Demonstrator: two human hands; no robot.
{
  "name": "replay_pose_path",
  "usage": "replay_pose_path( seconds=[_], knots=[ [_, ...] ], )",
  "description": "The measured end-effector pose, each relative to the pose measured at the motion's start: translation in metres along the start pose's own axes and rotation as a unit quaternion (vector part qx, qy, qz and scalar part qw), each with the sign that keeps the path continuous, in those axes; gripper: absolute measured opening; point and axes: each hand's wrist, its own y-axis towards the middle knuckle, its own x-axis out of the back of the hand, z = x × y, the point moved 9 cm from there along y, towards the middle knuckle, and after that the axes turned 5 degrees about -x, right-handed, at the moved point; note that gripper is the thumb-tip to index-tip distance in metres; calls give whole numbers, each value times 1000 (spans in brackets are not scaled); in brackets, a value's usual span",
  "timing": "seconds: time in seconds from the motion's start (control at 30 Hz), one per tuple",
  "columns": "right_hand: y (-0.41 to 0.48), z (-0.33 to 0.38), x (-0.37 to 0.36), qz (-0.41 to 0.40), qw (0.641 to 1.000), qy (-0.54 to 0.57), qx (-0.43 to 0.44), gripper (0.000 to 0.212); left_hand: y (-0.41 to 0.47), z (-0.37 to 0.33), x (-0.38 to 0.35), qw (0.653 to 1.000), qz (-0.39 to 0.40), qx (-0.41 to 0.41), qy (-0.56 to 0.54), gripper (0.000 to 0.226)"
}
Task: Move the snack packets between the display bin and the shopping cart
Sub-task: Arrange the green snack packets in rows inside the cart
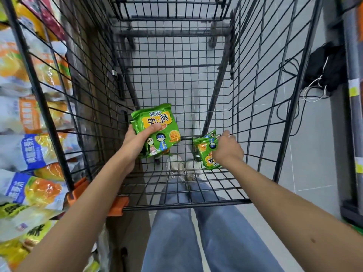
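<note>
Both my hands are down inside the black wire shopping cart (255, 107). My left hand (137, 138) grips a green snack packet (159, 122) with yellow lettering and cartoon figures, thumb across its front; more green edges behind it suggest a small stack. My right hand (227, 150) pinches a second green packet (205, 152) by its side, near the cart's right wall, just above the wire floor. The display bin (29, 118) of white, orange and yellow bags lies to the left, outside the cart wall.
The cart's orange handle caps (117, 205) sit at the near left corner. My legs and white shoes (182, 169) show through the wire floor. A black bag with cables (326, 71) lies on the grey tile floor at right, beside a shelf post (353, 95).
</note>
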Motion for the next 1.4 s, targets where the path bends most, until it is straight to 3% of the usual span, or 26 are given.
replay_pose_path(
  seconds=[0.1,0.17,0.23,0.27,0.33,0.43,0.57,0.7,0.77,0.87,1.03,1.13,1.23,1.3,1.4],
  knots=[
    [-13,23,20,-63,994,20,91,56,-1,-3,-7,1000,10,1,0,68],
    [-28,39,35,-74,965,197,155,38,-3,-5,-12,1000,22,0,8,73],
    [-42,55,33,38,899,408,156,19,-3,-7,-20,999,38,-11,14,77],
    [-49,64,28,96,871,454,161,16,-2,-8,-25,998,51,-16,14,76],
    [-59,79,23,142,856,463,182,24,-4,-13,-38,995,90,-27,24,77],
    [-53,80,23,166,833,509,143,35,-1,-16,-40,995,78,-40,46,84],
    [-35,76,20,234,797,548,94,25,8,-16,-23,996,-19,-75,49,45],
    [-2,61,20,212,770,602,14,24,17,-12,-19,996,-23,-74,40,39],
    [18,52,16,188,770,609,-27,13,22,-12,-14,996,-28,-71,50,41],
    [45,26,10,85,825,552,-87,15,29,-11,-6,994,-44,-68,71,42],
    [60,11,18,-38,947,311,-73,40,35,-9,9,991,-86,-59,85,50],
    [55,16,31,-90,978,179,-52,38,37,-9,10,991,-91,-57,82,48],
    [34,33,51,-175,971,162,13,41,37,-11,4,993,-77,-43,72,47],
    [16,55,59,-179,943,256,113,46,37,-14,-5,995,-57,-40,65,44],
    [-1,86,36,31,895,413,166,52,36,-20,-24,997,-9,-50,66,41]
  ],
)
